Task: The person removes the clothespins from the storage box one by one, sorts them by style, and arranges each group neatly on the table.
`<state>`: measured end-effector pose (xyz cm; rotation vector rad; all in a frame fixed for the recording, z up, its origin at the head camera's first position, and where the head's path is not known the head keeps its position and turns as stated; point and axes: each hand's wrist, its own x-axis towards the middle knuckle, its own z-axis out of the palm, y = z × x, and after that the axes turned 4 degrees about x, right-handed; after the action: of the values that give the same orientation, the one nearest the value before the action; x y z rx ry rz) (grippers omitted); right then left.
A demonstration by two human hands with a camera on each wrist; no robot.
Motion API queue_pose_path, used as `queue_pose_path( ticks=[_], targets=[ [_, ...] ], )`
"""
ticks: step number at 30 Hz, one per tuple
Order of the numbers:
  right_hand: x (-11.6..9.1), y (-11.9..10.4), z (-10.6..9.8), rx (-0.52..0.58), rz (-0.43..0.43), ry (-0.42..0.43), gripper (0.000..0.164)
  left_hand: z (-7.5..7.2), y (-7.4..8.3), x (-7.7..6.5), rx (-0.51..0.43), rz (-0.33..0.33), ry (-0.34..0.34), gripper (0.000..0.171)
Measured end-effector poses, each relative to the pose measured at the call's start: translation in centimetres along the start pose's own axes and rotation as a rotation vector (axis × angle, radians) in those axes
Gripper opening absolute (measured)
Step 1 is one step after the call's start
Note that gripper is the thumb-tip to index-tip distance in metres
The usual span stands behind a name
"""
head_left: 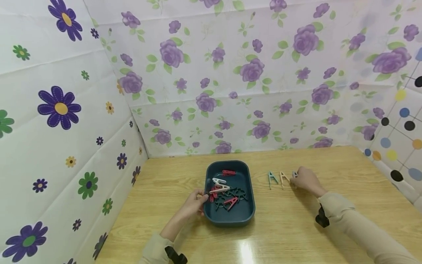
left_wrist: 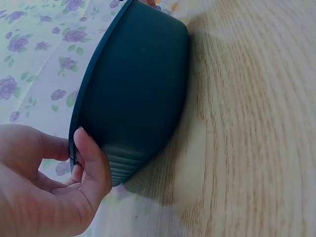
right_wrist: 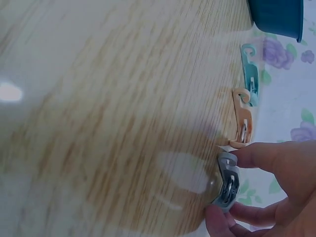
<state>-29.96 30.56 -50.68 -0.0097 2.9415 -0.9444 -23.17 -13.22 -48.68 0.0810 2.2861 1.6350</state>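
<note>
My left hand (head_left: pixel 192 202) grips the left rim of a dark teal plastic bin (head_left: pixel 229 222), thumb and fingers on either side of the wall in the left wrist view. On the table to the right, my right hand (head_left: pixel 308 182) pinches a grey clothespin (right_wrist: pixel 228 181) between thumb and fingers. Beside it, to the left, a peach clothespin (right_wrist: pixel 242 118) and a teal clothespin (right_wrist: pixel 250 74) stand in a row. Inside the bin lie a red clothespin (head_left: pixel 228 172), a white clothespin (head_left: pixel 219 181), a pale pink clothespin (head_left: pixel 220 189) and several dark green clips (head_left: pixel 241 194).
The wood-grain table (head_left: pixel 277 227) carries everything. Flowered sheeting (head_left: pixel 204 73) hangs behind its far edge, with more patterned sheeting (head_left: pixel 59 154) on the left and dotted sheeting (head_left: pixel 403 143) on the right. Each wrist wears a black strap mount (head_left: pixel 322 218).
</note>
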Motion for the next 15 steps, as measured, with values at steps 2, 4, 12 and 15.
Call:
queue_pose_path(
  ticks=[2, 4, 12, 15],
  targets=[
    [-0.06, -0.15, 0.08, -0.011, -0.005, 0.005, 0.019, -0.04, 0.04, -0.05, -0.001, 0.007, -0.003, 0.012],
    [-0.1, -0.31, 0.14, -0.019, -0.015, 0.01, 0.02, -0.06, 0.06, -0.09, -0.005, 0.005, -0.006, 0.011],
    [-0.33, -0.78, 0.3, -0.037, -0.023, 0.035, 0.019, -0.06, 0.16, -0.14, -0.006, -0.018, -0.007, 0.016],
    [-0.39, -0.9, 0.39, -0.035, -0.022, 0.038, 0.019, -0.03, 0.11, -0.16, -0.007, -0.025, -0.007, 0.017]
  ],
)
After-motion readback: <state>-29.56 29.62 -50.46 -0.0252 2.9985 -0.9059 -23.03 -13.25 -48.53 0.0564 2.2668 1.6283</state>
